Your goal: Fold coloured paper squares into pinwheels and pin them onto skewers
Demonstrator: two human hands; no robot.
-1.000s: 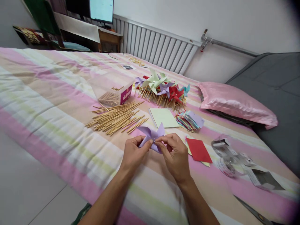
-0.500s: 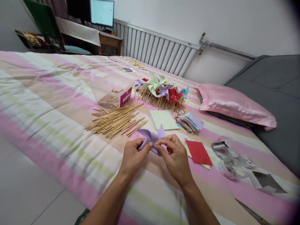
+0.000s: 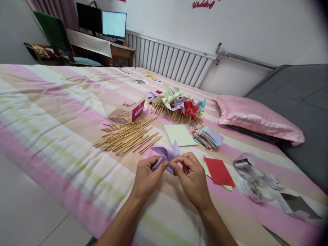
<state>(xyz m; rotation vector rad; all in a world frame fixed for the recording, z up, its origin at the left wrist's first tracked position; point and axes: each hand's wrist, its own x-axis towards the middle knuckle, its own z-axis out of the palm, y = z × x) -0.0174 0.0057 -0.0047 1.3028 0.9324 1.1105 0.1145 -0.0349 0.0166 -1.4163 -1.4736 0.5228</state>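
A purple paper pinwheel head (image 3: pixel 166 154) is pinched at its centre between my left hand (image 3: pixel 147 178) and my right hand (image 3: pixel 192 177), just above the striped bedspread. A small pin shows at the centre where my fingertips meet. Beyond my hands lies a loose heap of wooden sticks (image 3: pixel 128 134). Further back a pile of finished pinwheels (image 3: pixel 176 102) on sticks rests on the bed. A pale green paper square (image 3: pixel 179 134) and a stack of coloured paper squares (image 3: pixel 208 136) lie just past my hands.
A clear plastic box (image 3: pixel 123 108) with a pink label holds more sticks. A red paper square (image 3: pixel 219 172) lies right of my right hand, crumpled clear packaging (image 3: pixel 252 181) beyond it. A pink pillow (image 3: pixel 256 119) lies at the back right. The bed's edge drops to the floor at left.
My hands keep hold of the purple pinwheel with small finger shifts. The view has tilted up a little, so everything sits slightly lower in the picture.
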